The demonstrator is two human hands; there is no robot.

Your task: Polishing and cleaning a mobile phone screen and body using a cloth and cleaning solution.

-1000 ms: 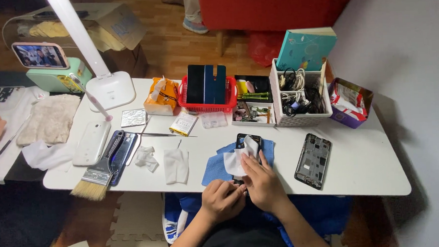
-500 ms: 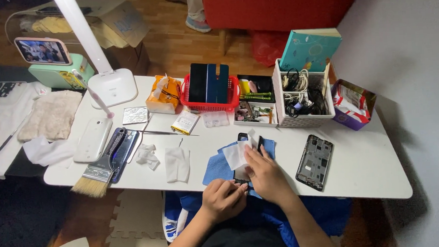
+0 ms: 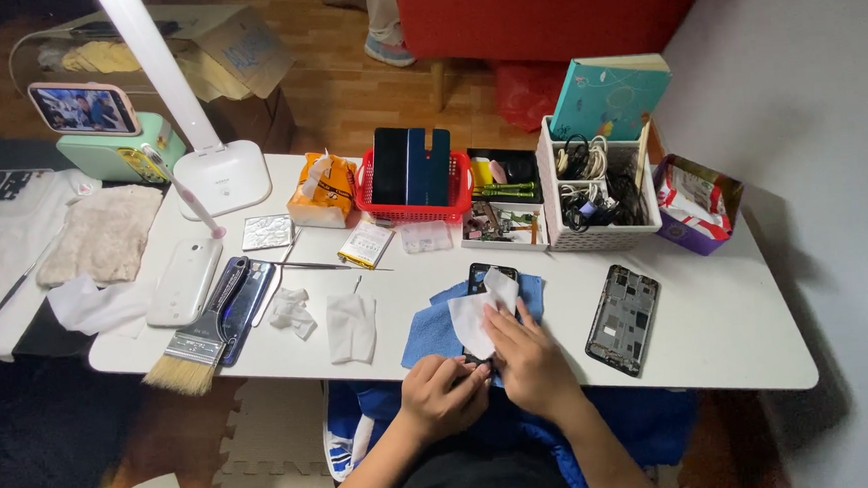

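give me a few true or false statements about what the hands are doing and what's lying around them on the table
1. The right hand presses a white wipe onto a dark phone. True.
2. The phone lies on a red cloth. False: it lies on a blue cloth.
3. The left hand holds the paintbrush. False: the brush lies apart, far to the left.
4. A bare phone frame lies to the right of the hands. True.
5. The red basket is empty. False: dark flat devices stand in it.

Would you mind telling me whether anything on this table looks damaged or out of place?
The phone frame right of the blue cloth lies stripped, its insides bare. Crumpled wipes sit loose near the brush.
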